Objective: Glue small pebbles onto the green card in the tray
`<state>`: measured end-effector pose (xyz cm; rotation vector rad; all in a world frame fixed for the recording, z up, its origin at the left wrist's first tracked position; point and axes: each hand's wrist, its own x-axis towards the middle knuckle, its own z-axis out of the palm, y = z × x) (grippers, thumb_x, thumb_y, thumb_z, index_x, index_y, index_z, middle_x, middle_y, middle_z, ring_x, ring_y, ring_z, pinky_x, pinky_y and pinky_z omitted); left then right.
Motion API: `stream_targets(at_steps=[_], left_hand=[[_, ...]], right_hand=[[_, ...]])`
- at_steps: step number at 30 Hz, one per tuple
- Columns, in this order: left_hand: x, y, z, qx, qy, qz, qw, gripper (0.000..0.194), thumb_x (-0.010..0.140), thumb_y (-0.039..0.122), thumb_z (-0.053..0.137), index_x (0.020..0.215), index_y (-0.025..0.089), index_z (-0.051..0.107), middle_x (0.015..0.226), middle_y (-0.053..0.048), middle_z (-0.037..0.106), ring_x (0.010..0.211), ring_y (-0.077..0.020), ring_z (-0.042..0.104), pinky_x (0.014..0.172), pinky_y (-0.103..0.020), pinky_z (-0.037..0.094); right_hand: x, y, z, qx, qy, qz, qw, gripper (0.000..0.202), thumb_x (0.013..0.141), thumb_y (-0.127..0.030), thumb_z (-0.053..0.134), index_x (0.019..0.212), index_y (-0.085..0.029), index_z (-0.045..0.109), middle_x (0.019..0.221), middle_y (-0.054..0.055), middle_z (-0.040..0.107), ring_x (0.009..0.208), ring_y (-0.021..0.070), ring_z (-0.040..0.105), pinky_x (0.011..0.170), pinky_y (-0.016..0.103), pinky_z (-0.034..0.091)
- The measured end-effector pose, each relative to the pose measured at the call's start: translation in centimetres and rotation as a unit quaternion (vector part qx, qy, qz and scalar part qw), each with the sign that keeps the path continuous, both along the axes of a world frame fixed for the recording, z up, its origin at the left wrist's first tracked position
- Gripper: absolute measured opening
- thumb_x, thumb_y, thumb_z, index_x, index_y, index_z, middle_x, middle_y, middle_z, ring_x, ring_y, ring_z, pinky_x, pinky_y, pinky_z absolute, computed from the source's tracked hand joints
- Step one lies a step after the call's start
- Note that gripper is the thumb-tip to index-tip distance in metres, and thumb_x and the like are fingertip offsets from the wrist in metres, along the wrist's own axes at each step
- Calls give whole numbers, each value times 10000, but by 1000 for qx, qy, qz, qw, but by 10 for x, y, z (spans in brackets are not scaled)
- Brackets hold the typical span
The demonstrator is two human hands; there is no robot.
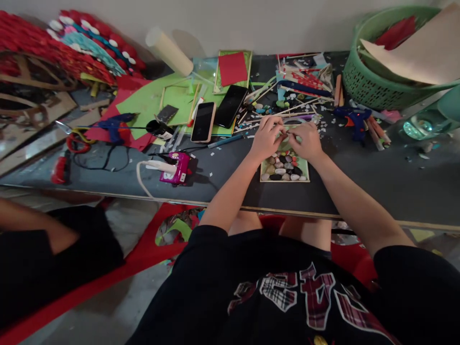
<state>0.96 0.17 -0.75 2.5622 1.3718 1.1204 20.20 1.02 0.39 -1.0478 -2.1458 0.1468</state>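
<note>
A small green panel with a thin pale rim (308,173) lies before me at the table's front. Smooth pebbles (281,171) in white, grey, tan and black cover its lower part, with a few small orange and green pieces above them. My left hand (267,137) is over the panel's upper left, fingers curled and thumb tip drawn in. Opposite it, my right hand (306,140) is bent over the upper right. Both hands' fingertips almost meet in a pinch; whatever lies between them is too small to make out. The hands hide much of the panel's upper part.
Two phones (203,122), a purple power adapter (176,167), and a blue glue gun (114,126) are to the left. Sticks and scraps (302,79) litter the back. At right stand a green basket (373,79), another glue gun (354,117) and a water bottle (427,122). Someone's arm (39,223) shows lower left.
</note>
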Motion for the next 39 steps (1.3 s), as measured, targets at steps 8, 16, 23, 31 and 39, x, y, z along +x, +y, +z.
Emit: stream_targets(at_steps=[8,16,23,31,39], left_hand=[[-1,1,-4,-9,30,-38,999,315,1071,433,369,1019,237,610,1287,-144,645,1299,-328,571,1150,-571,473],[0,-4,-7,1,-9,-33,999,487,1069,581,254,1076,244,606,1279,-143,644,1346,-320,570,1192,-541,452],[-10,-8,-15,31,-39,-14,999,524,1060,618,234,1052,255,612,1191,-138,670,1287,-298,602,1163,-519,488],[-29,1,-8,53,-100,46,993,502,1041,671,293,1069,293,622,1210,-127,669,1228,-297,617,1086,-563,502],[-25,4,-8,-9,-115,10,993,531,1012,728,373,999,274,648,838,-44,658,772,-188,651,770,-371,570]], right_hand=[[-5,-2,6,-57,-15,-2,998,259,824,-261,532,586,-216,441,589,32,525,718,226,586,838,436,442],[-11,-10,13,-95,55,-22,994,214,818,-212,579,609,-209,533,581,17,505,647,179,549,813,412,493],[-24,-14,7,-120,171,-19,978,319,905,-355,531,667,-188,662,616,27,564,620,141,510,669,332,473],[24,-1,20,1,184,-127,975,647,1055,-671,311,943,-189,728,779,90,631,901,282,670,917,531,546],[8,1,-19,15,-25,-115,993,493,1035,-588,443,909,-178,685,936,185,675,1143,372,597,979,586,532]])
